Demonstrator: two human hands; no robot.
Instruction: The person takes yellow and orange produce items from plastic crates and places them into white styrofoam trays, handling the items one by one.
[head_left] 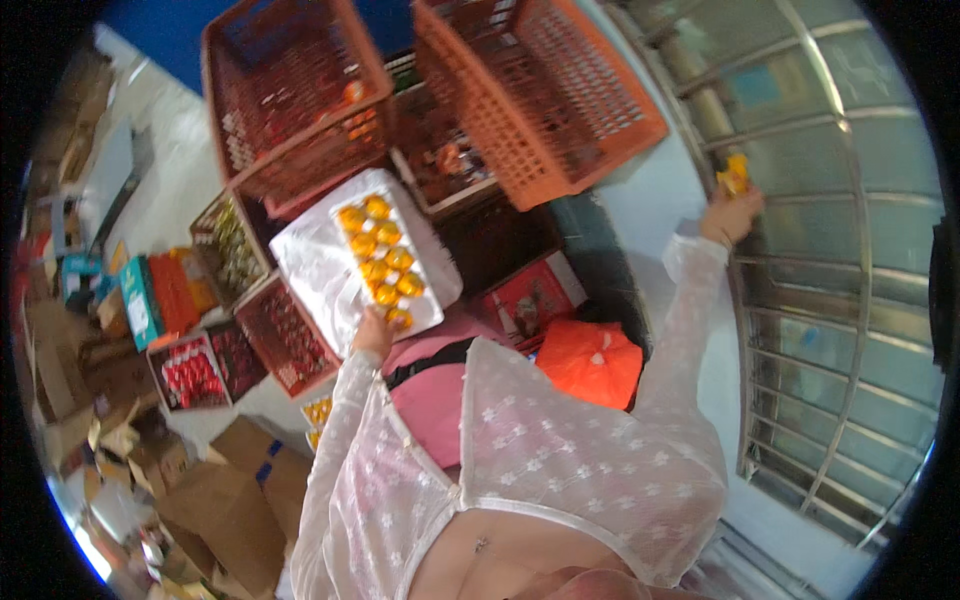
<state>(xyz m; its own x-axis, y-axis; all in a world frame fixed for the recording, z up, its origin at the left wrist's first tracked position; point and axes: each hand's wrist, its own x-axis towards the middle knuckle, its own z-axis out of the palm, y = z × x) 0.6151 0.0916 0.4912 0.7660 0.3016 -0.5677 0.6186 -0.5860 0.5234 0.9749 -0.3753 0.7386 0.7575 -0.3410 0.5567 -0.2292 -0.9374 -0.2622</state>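
Note:
My left hand [372, 334] grips the lower edge of a white tray [425, 309], its fingers partly hidden. Two rows of shiny yellow-orange round pieces [388, 233] sit in the tray, which rests over a surface wrapped in white plastic [312, 246]. Out to the right, my right hand [732, 215] is raised beside the metal window bars. Its fingers are closed on a small yellow object [735, 175], whose exact kind is too blurred to tell.
Orange-brown plastic crates [300, 150] stand at the far side, one more crate [545, 110] to their right. A barred window [840, 200] runs along the right. An orange-red bag [590, 362] lies near my waist. Cardboard boxes [235, 495] and smaller crates of red items [192, 370] fill the left.

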